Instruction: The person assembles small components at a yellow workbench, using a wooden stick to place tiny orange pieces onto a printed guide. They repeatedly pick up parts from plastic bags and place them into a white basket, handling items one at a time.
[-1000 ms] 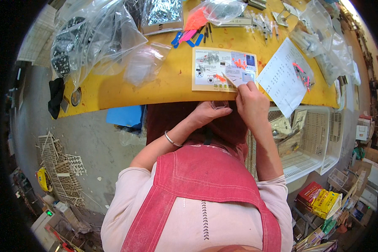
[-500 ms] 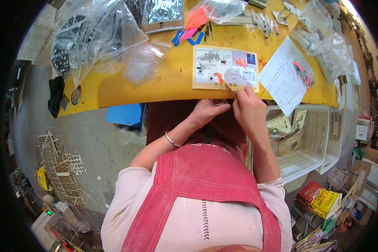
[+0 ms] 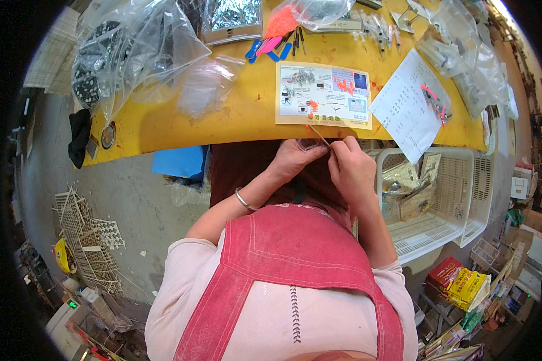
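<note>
The right hand [image 3: 353, 166] is just off the near edge of the yellow tabletop [image 3: 250, 111], its thumb and forefinger clamped on a thin pointed tool [image 3: 321, 136]. The tool slants far and left, and a small orange bit [image 3: 308, 128] shows by its tip, just near of the printed card [image 3: 295, 108]. The left hand [image 3: 295, 160], with a bangle [image 3: 245, 199] on its wrist, is beside it on the left; its fingers are closed on a small clear plastic piece [image 3: 308, 144], partly hidden by the hand, under the tool.

The card lies flat near the tabletop's near edge, with one cluster of orange pieces [image 3: 344, 86] at its far right and a smaller orange clump [image 3: 313, 106] nearer and left. Right of the card, a white sheet [image 3: 397, 111] lies at a slant, bearing a small bag of pink and dark pieces [image 3: 433, 105]. Small clear bags [image 3: 205, 90] lie to the card's left, with a large clear bag [image 3: 150, 60] farther left. Blue and pink strips [image 3: 269, 46] lie beyond the card. Below the tabletop's right side is a white basket [image 3: 448, 210] containing flat shiny items [image 3: 412, 201].
</note>
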A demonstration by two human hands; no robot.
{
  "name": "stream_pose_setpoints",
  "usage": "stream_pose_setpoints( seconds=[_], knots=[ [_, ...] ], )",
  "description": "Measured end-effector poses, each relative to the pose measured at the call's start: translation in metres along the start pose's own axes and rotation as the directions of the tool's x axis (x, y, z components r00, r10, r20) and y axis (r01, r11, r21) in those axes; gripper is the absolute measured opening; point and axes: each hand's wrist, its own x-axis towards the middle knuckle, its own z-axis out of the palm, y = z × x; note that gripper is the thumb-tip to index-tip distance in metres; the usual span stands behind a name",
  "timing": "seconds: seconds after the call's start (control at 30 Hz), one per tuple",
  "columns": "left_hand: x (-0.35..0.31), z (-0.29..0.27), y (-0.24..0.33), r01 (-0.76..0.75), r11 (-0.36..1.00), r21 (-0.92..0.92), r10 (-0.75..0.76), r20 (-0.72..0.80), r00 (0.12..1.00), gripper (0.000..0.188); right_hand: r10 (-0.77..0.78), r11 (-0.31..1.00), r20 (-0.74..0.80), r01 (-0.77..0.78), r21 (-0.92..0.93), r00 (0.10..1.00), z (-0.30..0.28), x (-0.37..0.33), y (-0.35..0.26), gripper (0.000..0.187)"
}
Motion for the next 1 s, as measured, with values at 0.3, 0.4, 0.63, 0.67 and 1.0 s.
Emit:
stream_pose_setpoints(
  seconds=[0.3, 0.4, 0.63, 0.67, 1.0],
  knots=[
    [-0.002, -0.003, 0.000, -0.010, 1.000, 0.023, 0.010, -0.016, 1.000, 0.047, -0.060, 0.998, -0.012, 0.060, 0.005, 0.998, -0.008, 0.002, 0.000, 0.010],
    [-0.002, -0.008, -0.007, 0.009, 0.998, 0.068, -0.006, -0.049, 0.999, 0.048, -0.086, 0.996, -0.077, 0.087, 0.007, 0.993, -0.014, 0.012, 0.001, 0.010],
    [-0.002, -0.007, -0.004, 0.050, 0.997, 0.055, -0.048, -0.047, 0.998, 0.051, -0.101, 0.964, -0.048, 0.085, -0.252, 0.994, -0.007, 0.067, 0.022, 0.008],
    [-0.002, -0.008, -0.004, 0.064, 0.996, 0.062, -0.061, -0.050, 0.997, 0.052, -0.116, 0.960, -0.041, 0.101, -0.262, 0.992, -0.006, 0.070, 0.023, 0.007],
    [-0.003, -0.006, -0.003, 0.008, 0.999, 0.033, -0.007, -0.031, 0.999, 0.056, -0.177, 0.962, 0.008, 0.175, -0.210, 0.984, -0.008, 0.056, 0.011, 0.004]
  ],
)
